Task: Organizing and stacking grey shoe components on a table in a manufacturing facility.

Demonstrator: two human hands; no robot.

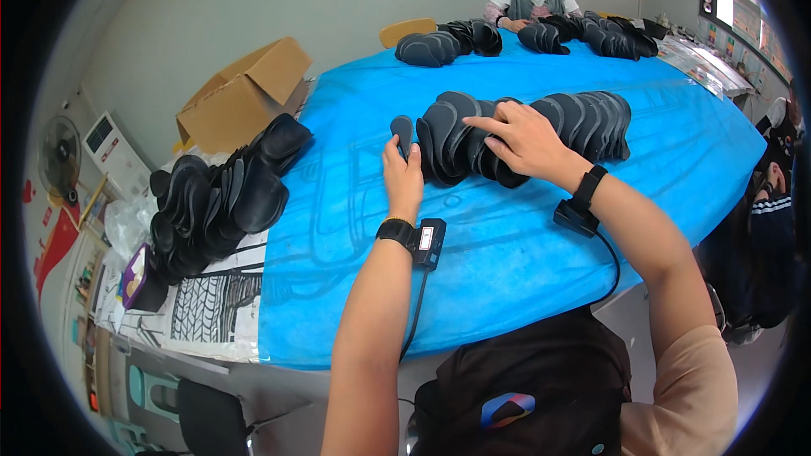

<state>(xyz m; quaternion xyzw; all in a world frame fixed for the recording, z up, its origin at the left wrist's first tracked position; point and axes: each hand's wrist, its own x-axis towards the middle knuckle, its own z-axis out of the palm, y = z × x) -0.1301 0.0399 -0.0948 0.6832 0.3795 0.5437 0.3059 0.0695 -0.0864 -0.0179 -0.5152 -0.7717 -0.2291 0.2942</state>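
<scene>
A long row of nested dark grey insole-like pads (583, 122) stands in front of me on the blue-covered table (355, 304). At the row's left end my left hand (404, 171) grips a single insole-like pad (403, 130) upright between thumb and fingers. My right hand (525, 139) is over the middle of the row, index finger stretched toward the pads at the left and thumb apart from it. Whether its fingertips touch the pads I cannot tell; it covers part of the row. Each wrist wears a black band with a small cabled box.
More dark pads (211, 194) are heaped at the table's left side, near a cardboard box (245, 97) and a purple-rimmed container (139, 274). Further piles (427, 48) line the far edge, where a masked person (534, 0) sits. Cables hang from my wrists. Another person is at the right.
</scene>
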